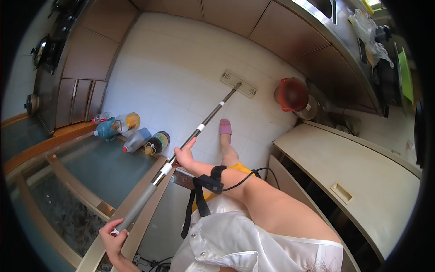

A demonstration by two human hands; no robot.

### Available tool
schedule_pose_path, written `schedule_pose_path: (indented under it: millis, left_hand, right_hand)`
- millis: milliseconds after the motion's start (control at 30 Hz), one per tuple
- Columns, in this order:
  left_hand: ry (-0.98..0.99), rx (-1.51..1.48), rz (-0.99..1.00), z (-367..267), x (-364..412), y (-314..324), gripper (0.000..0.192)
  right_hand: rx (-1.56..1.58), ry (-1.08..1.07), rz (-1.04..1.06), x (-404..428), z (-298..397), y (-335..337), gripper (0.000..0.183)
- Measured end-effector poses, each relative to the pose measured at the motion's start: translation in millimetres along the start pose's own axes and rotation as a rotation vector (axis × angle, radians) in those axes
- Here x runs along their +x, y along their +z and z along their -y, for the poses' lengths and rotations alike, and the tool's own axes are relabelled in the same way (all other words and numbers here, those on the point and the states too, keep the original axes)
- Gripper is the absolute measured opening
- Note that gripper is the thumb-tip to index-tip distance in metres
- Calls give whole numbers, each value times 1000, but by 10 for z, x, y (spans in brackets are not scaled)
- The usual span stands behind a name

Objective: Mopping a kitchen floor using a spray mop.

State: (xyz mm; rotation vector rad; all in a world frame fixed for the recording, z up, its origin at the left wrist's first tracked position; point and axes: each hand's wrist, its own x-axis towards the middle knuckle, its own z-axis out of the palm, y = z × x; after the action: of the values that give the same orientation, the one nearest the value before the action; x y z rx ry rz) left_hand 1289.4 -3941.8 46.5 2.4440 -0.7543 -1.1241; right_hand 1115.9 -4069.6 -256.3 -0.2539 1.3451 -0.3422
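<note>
A flat mop's pole (210,117) runs slantwise from the lower left up to its rectangular mop head (239,83), which lies flat on the pale tiled floor. My left hand (114,236) is closed around the end of the grey grip, low in the view. Farther up, my right hand (185,155) holds the metal pole just above a white collar, its thumb and fingers partly around it. A black strap with a small device (210,183) and a cable is on my right forearm. A foot in a pink slipper (225,126) stands right of the pole.
Several bottles and jugs (131,122) stand at the left by a glass-panelled door frame (136,207). A red bucket (293,94) stands right of the mop head, beside a round container (309,108). Brown cabinets (231,17) edge the floor; a cream cabinet (343,170) is at the right.
</note>
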Motion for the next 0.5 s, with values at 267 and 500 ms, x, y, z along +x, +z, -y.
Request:
schedule_pose_path:
  millis: [267,500]
  left_hand:
    - [2,-172,136,172,394,326,35]
    - [105,-373,370,-571,884,1426,33]
  right_hand:
    - [-100,-26,-132,261,352,-450,97]
    - [-81,-169,-295,828,1052,-1496,95]
